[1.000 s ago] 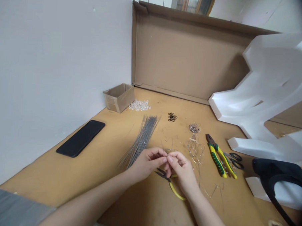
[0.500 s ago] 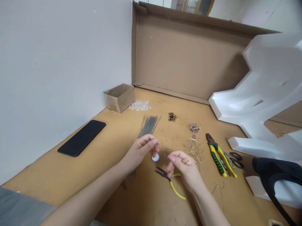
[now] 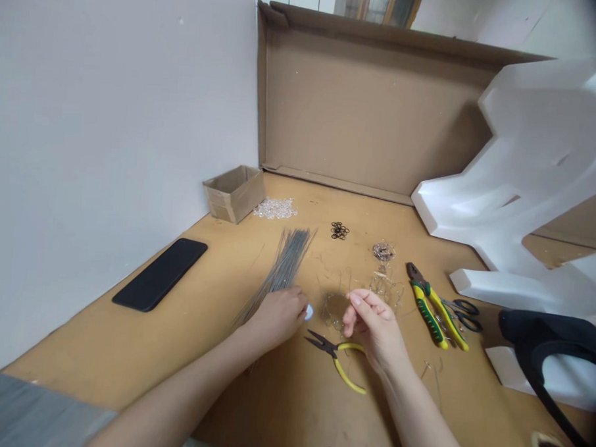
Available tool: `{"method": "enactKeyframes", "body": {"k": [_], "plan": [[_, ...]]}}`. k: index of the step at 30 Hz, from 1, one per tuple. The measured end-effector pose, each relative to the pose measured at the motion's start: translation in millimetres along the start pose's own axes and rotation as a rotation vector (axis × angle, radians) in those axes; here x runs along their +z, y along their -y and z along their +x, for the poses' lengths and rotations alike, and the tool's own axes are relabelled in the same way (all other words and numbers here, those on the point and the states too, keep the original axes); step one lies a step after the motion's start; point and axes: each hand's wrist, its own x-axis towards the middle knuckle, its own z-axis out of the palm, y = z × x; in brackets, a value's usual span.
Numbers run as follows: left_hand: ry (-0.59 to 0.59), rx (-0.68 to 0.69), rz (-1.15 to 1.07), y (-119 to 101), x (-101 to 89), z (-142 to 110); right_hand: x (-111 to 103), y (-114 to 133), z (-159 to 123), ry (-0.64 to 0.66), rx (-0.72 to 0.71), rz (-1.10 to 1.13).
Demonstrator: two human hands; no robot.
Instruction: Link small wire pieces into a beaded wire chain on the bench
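Observation:
My left hand [image 3: 280, 316] lies low over the bundle of thin grey wires [image 3: 295, 250], its fingers curled down. Those fingertips are hidden, so what they grip cannot be made out. A small round white-and-blue piece [image 3: 308, 311] shows right beside them. Thumb and forefinger of my right hand [image 3: 373, 322] are pinched together, with a thin wire [image 3: 349, 280] rising from them. Just below and between the hands rest pliers [image 3: 328, 347] with yellow handles, jaws pointing left. Fine bent wires [image 3: 334, 307] lie between the hands.
Black rings [image 3: 340, 230], a pile of clear small pieces [image 3: 276, 208] and a small cardboard box [image 3: 235, 194] stand farther back. A phone [image 3: 160, 274] lies left. Green-yellow pliers [image 3: 435, 308], scissors [image 3: 464, 313], coiled wire [image 3: 384, 251] and white foam [image 3: 528, 161] are right.
My left hand has dropped onto the wire bundle, turning its back upward. My right hand has shifted slightly right and up, the thin wire moving with it.

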Motion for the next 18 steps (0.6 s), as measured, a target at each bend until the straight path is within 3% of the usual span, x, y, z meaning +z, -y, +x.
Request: {"method": "enactKeyframes", "body": {"k": [7,14,18], "plan": [[-0.051,0.009,-0.07,-0.9,-1.6,0.2,-0.4,-2.1,-1.3,0.012,0.004,0.0],[0.01,0.307,-0.145,-13.6,-3.0,-3.4,-7.6,6.1,2.2,-0.009,-0.042,0.038],[-0.025,0.345,-0.087,-23.7,-4.1,9.8,-14.1,17.2,4.5,-0.077,-0.108,0.087]]}}
